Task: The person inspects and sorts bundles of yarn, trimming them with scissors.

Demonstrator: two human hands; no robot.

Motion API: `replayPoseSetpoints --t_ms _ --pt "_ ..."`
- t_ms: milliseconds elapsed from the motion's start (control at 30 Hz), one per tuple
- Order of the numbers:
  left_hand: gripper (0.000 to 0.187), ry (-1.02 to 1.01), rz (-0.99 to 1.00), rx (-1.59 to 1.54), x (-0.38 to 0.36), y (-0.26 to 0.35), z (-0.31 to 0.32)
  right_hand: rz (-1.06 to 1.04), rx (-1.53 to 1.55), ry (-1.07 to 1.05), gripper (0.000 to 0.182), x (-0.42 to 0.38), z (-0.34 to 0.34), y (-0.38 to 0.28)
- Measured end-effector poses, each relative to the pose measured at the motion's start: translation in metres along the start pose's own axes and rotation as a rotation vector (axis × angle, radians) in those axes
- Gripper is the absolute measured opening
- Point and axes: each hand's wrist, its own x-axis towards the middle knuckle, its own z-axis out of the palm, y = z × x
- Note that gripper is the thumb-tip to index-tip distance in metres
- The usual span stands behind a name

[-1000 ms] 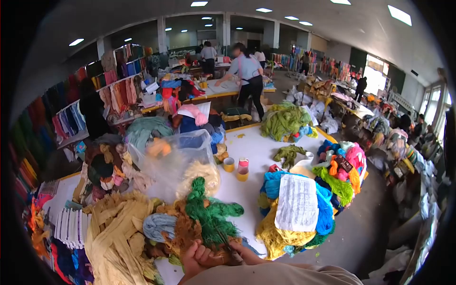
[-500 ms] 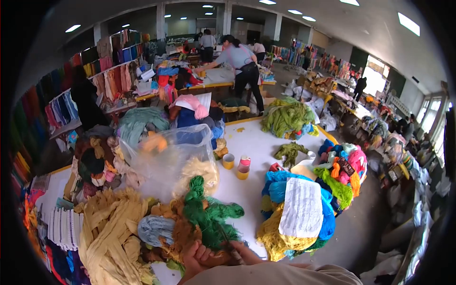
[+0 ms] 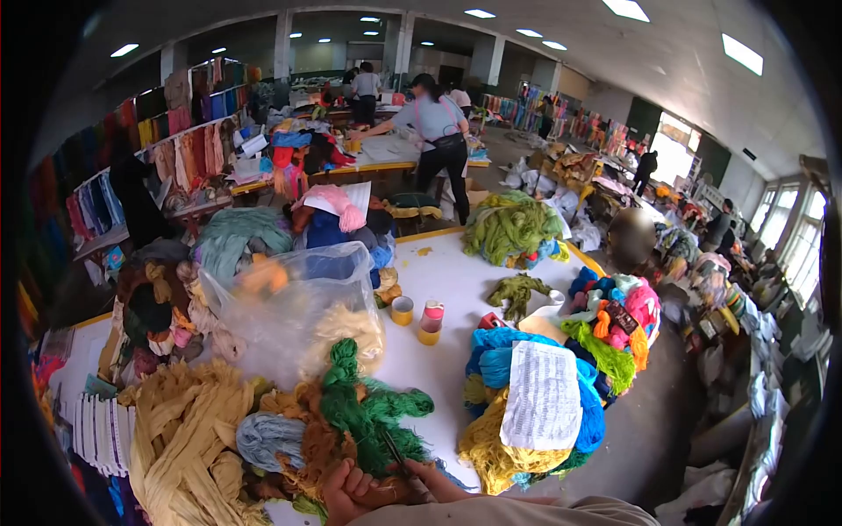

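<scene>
At the bottom centre my left hand (image 3: pixel 347 488) is closed, its fingers curled; what it holds is too small to make out. Just right of it, my right hand (image 3: pixel 431 484) is closed round a dark thin tool (image 3: pixel 395 451), which points up and left over the green yarn (image 3: pixel 358 401). Brown yarn (image 3: pixel 326 438) lies beside the green, above my left hand. Further left are a grey-blue skein (image 3: pixel 270 440) and a large cream yarn heap (image 3: pixel 180 438).
On the white table (image 3: pixel 430 263) are a clear plastic bag (image 3: pixel 294 302), two small cups or cones, and a colourful yarn pile (image 3: pixel 605 324). A printed sheet (image 3: pixel 541 394) covers blue and yellow yarn. Beyond, a person (image 3: pixel 434 131) leans over another table.
The view has turned slightly right, so the table and yarn appear further left. Both hands stay close together, and the dark tool shows more clearly over the green yarn.
</scene>
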Motion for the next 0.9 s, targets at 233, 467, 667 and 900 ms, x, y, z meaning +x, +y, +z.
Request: replayPoseSetpoints --t_ms 233,467,667,900 --pt "0.013 0.004 -0.021 -0.002 0.005 -0.005 0.003 -0.209 -0.292 -0.044 0.038 0.004 -0.026 0.002" --pt "0.013 0.001 -0.005 0.030 0.005 -0.003 0.000 -0.159 -0.255 -0.068 0.034 0.032 -0.060 0.014" --pt "0.013 -0.017 0.014 0.045 0.005 -0.003 -0.005 -0.221 -0.597 -0.050 0.036 -0.009 -0.017 -0.001" --pt "0.011 0.031 -0.019 -0.034 0.005 -0.005 -0.004 -0.147 -0.356 -0.169 0.041 0.049 -0.088 0.020"
